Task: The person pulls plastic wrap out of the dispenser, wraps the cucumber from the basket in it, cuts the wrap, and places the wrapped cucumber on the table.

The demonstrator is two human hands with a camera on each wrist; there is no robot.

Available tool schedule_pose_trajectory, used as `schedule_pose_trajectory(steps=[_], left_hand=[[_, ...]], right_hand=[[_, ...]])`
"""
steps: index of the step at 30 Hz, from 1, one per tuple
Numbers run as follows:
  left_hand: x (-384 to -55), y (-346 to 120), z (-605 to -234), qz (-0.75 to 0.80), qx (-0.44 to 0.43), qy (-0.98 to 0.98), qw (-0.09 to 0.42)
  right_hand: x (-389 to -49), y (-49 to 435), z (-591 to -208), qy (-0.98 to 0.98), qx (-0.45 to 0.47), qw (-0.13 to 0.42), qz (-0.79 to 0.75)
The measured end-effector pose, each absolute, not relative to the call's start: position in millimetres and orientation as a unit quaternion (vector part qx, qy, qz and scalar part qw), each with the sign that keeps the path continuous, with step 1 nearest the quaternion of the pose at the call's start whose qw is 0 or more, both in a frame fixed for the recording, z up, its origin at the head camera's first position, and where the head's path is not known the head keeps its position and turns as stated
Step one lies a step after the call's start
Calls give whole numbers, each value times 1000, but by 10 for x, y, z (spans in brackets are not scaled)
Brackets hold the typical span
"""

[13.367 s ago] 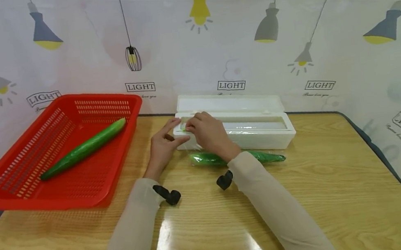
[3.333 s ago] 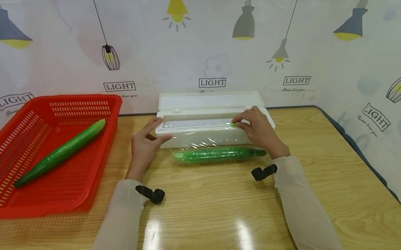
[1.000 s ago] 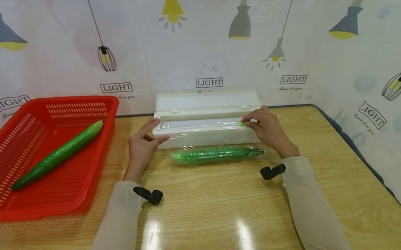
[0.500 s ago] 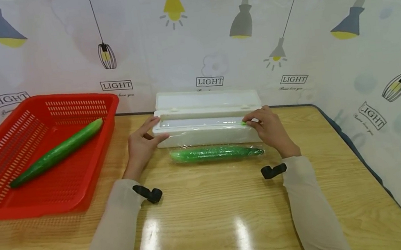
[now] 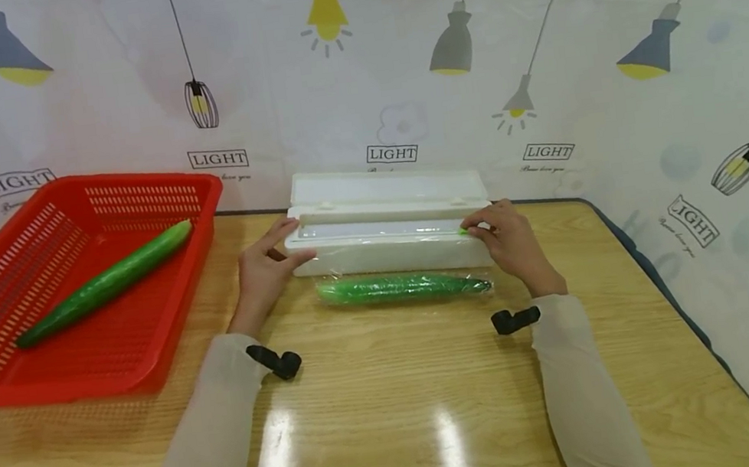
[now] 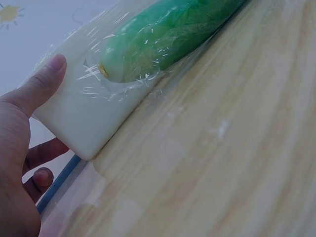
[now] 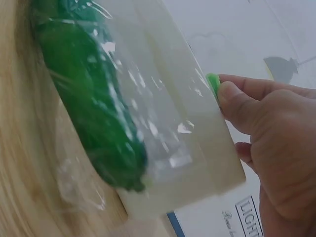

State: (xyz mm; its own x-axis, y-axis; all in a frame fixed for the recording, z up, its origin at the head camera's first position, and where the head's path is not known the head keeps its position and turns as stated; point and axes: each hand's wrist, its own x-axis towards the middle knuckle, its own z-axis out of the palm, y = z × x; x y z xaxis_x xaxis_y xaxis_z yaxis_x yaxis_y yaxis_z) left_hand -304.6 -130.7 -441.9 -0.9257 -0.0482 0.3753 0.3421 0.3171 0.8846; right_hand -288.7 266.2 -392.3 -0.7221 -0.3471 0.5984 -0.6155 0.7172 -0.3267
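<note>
A white cling film dispenser box (image 5: 391, 255) stands at the back of the table, its lid (image 5: 386, 184) tipped back. My left hand (image 5: 264, 273) grips the box's left end, thumb on the front face and fingers behind. Near the right end of the cutting rail, my right hand (image 5: 507, 238) pinches a small green slide cutter (image 7: 214, 84) between thumb and index finger. In front of the box lies a cucumber (image 5: 401, 287) wrapped in clear cling film (image 7: 148, 133); film also runs up over the box front.
A red plastic basket (image 5: 181, 305) stands on the left with another cucumber (image 5: 106, 285) lying in it. Behind the wooden table (image 5: 394, 408) rises a wall covering (image 5: 291, 50) printed with lamps, close behind the lid.
Since the earliest frame, my right hand has moved the green slide cutter from the rail's left end to near its right end. Over the last second it shifted slightly right; my left hand stayed.
</note>
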Motion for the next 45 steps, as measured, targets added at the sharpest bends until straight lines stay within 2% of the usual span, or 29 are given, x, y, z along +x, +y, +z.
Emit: schedule_pose_trajectory(steps=[14,45], left_hand=[[-3060,-1310,-4433,-573,-84,-800,156],[-3056,-1308,-4419,-583,-82,-793,155]], right_hand=[[-2848,2861,-3944,-891,239,260,286],[-2833,2944,-3935,-894,228,264,282]])
